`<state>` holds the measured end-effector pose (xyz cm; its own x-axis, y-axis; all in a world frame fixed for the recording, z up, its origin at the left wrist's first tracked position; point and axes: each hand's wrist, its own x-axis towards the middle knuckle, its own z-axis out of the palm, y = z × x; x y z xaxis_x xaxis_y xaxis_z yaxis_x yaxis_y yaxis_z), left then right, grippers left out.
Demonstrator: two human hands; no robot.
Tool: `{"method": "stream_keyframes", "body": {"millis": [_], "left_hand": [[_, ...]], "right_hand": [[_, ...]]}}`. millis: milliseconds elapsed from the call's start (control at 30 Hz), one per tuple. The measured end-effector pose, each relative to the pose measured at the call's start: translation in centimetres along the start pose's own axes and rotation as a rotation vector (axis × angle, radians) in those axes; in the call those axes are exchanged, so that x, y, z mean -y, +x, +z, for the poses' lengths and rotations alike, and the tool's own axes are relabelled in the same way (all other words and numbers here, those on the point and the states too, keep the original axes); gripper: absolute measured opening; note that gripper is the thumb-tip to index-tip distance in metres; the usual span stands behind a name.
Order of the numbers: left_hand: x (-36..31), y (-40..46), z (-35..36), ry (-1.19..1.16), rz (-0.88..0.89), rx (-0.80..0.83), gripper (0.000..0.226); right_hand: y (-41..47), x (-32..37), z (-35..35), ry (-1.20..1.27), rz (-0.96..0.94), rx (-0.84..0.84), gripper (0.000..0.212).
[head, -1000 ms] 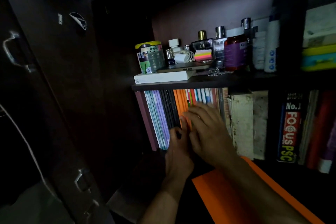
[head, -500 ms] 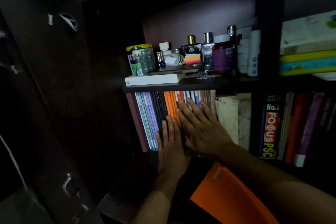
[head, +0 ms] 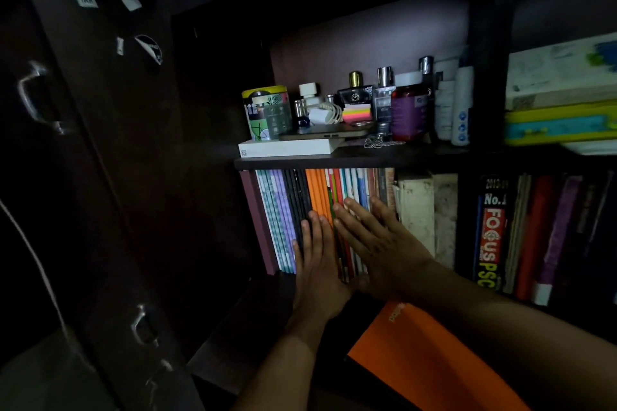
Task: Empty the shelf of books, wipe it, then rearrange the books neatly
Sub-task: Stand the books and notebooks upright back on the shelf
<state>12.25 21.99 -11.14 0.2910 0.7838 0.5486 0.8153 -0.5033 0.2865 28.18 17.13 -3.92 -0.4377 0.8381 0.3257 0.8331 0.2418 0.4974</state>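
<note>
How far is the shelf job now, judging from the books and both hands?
It looks near the end. Done: the books stand upright in a tight row in the shelf. In hand: the left hand and right hand press flat on the spines. Left: the orange book lies outside. Wiping cannot be confirmed.

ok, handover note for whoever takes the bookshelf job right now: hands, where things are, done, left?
Left hand: open, fingers flat against the black and orange spines, no grip.
Right hand: open, flat against the red and blue spines beside it.
Row of thin books: upright, packed on the lower shelf compartment.
Orange book: lies flat below, under the right forearm.
Done: books appear reshelved; whether it was wiped cannot be told.
Left: probably square the spines and shelve the orange book.
</note>
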Motion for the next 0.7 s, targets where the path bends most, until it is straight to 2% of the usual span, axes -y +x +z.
{"method": "stream_keyframes", "body": {"millis": [133,200,233,367,500,600,700], "left_hand": [[-0.1,0.0,-0.2,0.037,-0.035,0.029,0.126],[-0.3,0.0,-0.3,0.032,-0.043,0.031,0.133],[-0.2,0.1,-0.3,0.033,-0.041,0.025,0.134],[-0.4,-0.1,-0.3,0.037,-0.032,0.027,0.135],[-0.6,-0.3,-0.2,0.052,-0.034,-0.015,0.137],[-0.9,-0.3,-0.2,0.071,-0.041,-0.022,0.136],[-1.4,-0.7,-0.4,0.063,-0.058,-0.025,0.135]], "right_hand": [[-3.6,0.5,-1.5,0.357,0.046,-0.077,0.084],[-7.2,0.2,-0.6,0.495,0.162,0.114,0.08],[-9.0,0.1,0.2,0.52,0.234,0.195,0.078],[-13.0,0.6,2.6,0.554,0.43,0.247,0.09],[-12.8,-0.4,3.9,0.621,0.522,0.253,0.074],[-12.9,-1.4,4.8,0.694,0.573,0.283,0.08],[-13.0,-2.0,4.8,0.691,0.58,0.294,0.075]]}}
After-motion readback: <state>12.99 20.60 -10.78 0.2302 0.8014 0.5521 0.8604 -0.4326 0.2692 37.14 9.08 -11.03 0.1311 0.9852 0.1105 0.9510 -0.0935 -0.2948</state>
